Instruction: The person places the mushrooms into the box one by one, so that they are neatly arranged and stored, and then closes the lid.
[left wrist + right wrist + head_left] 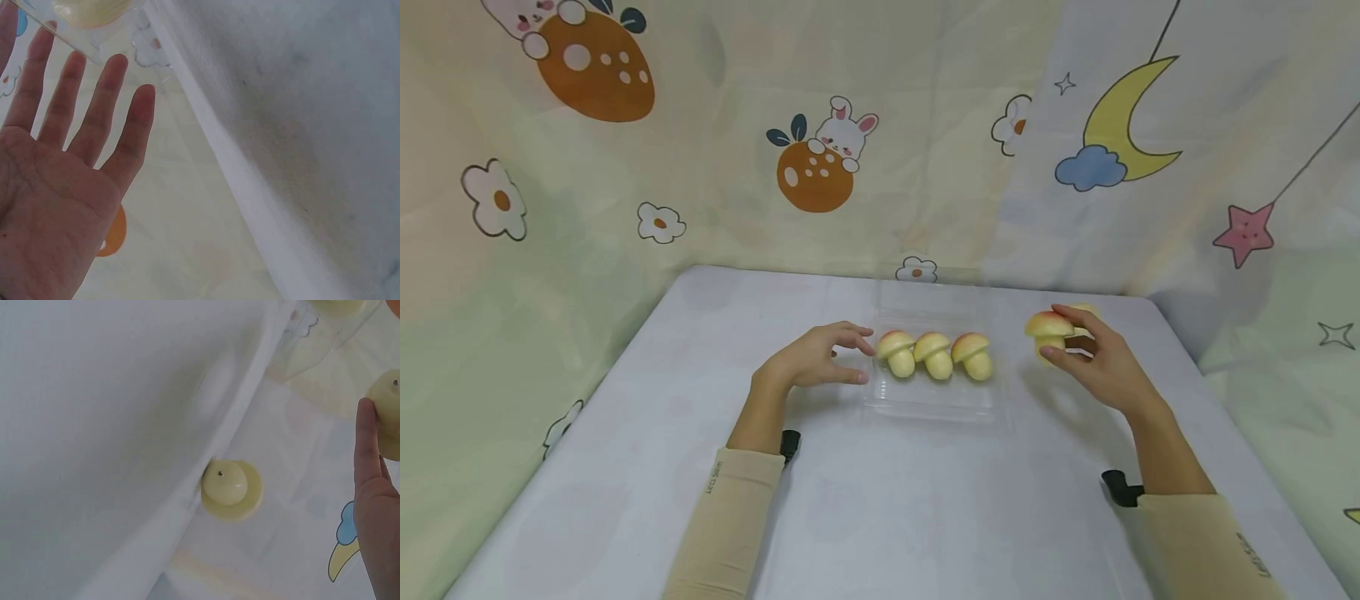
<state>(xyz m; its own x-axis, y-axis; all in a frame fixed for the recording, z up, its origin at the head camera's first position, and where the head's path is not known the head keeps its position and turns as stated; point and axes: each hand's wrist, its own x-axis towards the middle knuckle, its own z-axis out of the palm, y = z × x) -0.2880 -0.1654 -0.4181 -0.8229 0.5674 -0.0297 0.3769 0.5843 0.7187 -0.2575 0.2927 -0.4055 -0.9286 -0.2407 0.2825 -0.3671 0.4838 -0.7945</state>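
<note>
In the head view a clear plastic box (936, 406) lies on the table, with a row of three yellow toy mushrooms with reddish caps, the left (900, 360), the middle (936, 362) and the right (976, 365). My left hand (820, 357) is at the box's left side, fingers extended and fingertips right at its edge; the left wrist view shows the spread fingers (111, 94) and bare palm. To the right of the box, my right hand (1105, 358) pinches another toy mushroom (1047, 327) between thumb and fingers, cap upward.
One more toy mushroom (228, 487) stands beyond my right hand, mostly hidden by it in the head view. The white-covered table (880, 517) ends at a patterned cloth backdrop (940, 183) behind and on both sides.
</note>
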